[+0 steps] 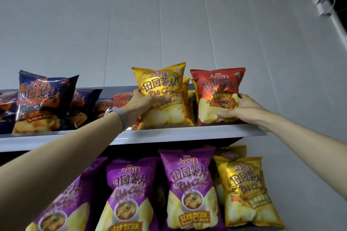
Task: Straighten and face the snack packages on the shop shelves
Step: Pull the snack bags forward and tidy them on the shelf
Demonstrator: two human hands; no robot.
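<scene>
On the top shelf (pixel 169 134) a yellow chip bag (pixel 163 92) stands upright, facing front. My left hand (pixel 142 104) grips its left edge, thumb across the front. To its right stands a red chip bag (pixel 218 88), also upright. My right hand (pixel 242 110) holds its lower right side, thumb on the front and fingers round the edge. More yellow bags (pixel 186 90) stand hidden behind the two.
Dark blue bags (pixel 45 99) lean at the shelf's left, with orange-red bags (pixel 122 100) low behind my left wrist. The lower shelf holds purple bags (pixel 189 185) and yellow bags (pixel 247 189). A grey wall rises behind; the shelf ends at the right.
</scene>
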